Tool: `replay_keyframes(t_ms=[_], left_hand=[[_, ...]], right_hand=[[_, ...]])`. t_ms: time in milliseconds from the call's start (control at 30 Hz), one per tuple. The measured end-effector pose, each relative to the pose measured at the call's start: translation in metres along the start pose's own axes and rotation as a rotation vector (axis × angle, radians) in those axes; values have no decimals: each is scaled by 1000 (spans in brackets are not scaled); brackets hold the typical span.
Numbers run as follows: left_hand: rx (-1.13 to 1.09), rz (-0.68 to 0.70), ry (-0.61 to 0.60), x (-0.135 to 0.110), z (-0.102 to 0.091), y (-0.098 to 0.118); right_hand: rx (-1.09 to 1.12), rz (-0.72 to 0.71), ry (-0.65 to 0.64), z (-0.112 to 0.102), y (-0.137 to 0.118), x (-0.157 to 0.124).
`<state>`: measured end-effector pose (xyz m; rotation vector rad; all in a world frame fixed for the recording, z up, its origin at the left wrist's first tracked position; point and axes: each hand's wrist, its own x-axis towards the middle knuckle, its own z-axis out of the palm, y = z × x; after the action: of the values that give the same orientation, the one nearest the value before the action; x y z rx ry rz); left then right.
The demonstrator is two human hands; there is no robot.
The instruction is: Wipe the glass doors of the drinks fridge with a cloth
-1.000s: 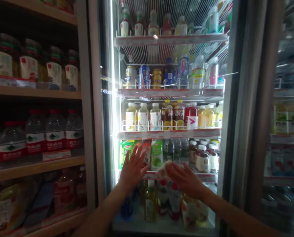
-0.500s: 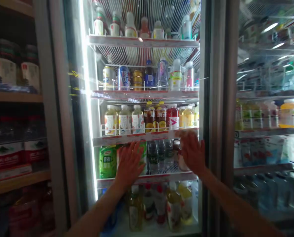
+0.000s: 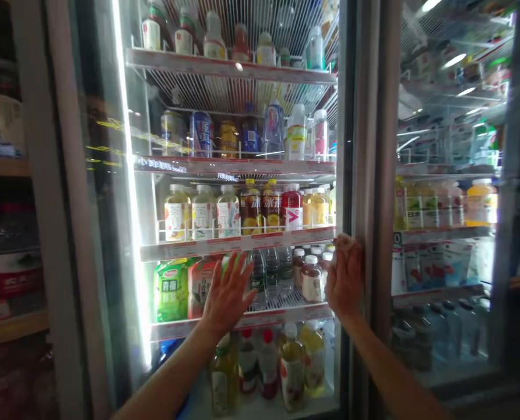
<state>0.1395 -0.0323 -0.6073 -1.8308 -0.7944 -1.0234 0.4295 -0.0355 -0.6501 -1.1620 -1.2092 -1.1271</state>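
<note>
My left hand (image 3: 227, 294) is open, fingers spread, palm towards the glass door (image 3: 100, 233) of a lit drinks cooler; it seems to rest on the pane. Behind it show a green pouch (image 3: 172, 290), a red pouch (image 3: 199, 286) and water bottles (image 3: 272, 274). My right hand (image 3: 345, 283) lies at the right edge of the pane, beside the metal door frame (image 3: 367, 175). A pale crumpled cloth (image 3: 344, 240) pokes out at its fingertips, pressed towards the glass. Most of the cloth is hidden under the fingers.
Shelves (image 3: 238, 245) of bottles and cans fill the cooler behind the glass. A second glass door (image 3: 443, 262) with more drinks stands to the right. On the left is a dark wooden shelf (image 3: 6, 166) with bottles. Light reflections cross the pane.
My right hand has moved right across the pane to the door frame edge. The left hand stays spread in about the same place. The view has shifted slightly to the right.
</note>
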Motion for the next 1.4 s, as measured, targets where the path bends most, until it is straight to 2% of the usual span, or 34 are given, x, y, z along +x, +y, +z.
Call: replay_keyframes(t_ms=[100, 167, 267, 333, 400, 500, 533, 567, 667, 700, 733, 833, 867, 900, 1000, 1033, 1067, 1167, 1200, 1233, 1333, 1367, 1400], left_hand=[[-2, 19, 14, -12, -1, -4], [5, 17, 12, -18, -2, -7], [18, -15, 2, -20, -4, -10], [22, -39, -2, -19, -6, -13], [24, -47, -3, -21, -8, -16], [35, -44, 2, -29, -10, -23], [42, -46, 8, -31, -11, -26], [51, -51, 12, -33, -11, -28], [80, -71, 27, -35, -12, -34], [85, -71, 30, -35, -13, -36], [86, -72, 30, -36, -13, -37], [97, -80, 15, -40, -16, -41], [111, -85, 10, -41, -17, -44], [128, -89, 8, -43, -19, -48], [168, -89, 3, -45, -24, -61], [175, -91, 0, -45, -26, -66], [180, -93, -5, -45, -28, -71], [189, -103, -16, -43, -35, -85], [190, -107, -17, -41, -37, -90], [189, -114, -16, -39, -39, -94], [193, -151, 7, -27, -43, -102], [192, -161, 17, -23, -44, -104], [190, -164, 26, -18, -44, -104]], right_hand=[[-8, -25, -122, -12, -6, -45], [-35, -30, -166, -14, -8, -55], [-46, 47, -53, -4, -14, -21], [-10, 58, 2, 4, -28, 2], [64, -107, -41, 6, -46, 7], [198, -522, -186, 1, -68, -3], [214, -569, -204, 1, -72, -4], [210, -536, -191, 2, -74, -1], [151, -257, -74, 8, -82, 15], [153, -256, -55, 11, -86, 19], [171, -340, -64, 13, -92, 20], [234, -773, -180, 14, -107, 23], [230, -833, -206, 14, -110, 26], [210, -808, -221, 14, -112, 31], [140, -492, -173, 15, -116, 48], [142, -467, -159, 15, -117, 50], [157, -520, -162, 15, -118, 52], [210, -833, -216, 13, -118, 57], [203, -836, -220, 13, -117, 63], [183, -755, -209, 13, -115, 71], [109, -347, -125, 13, -111, 95], [110, -318, -118, 13, -110, 98], [127, -379, -127, 12, -109, 98]])
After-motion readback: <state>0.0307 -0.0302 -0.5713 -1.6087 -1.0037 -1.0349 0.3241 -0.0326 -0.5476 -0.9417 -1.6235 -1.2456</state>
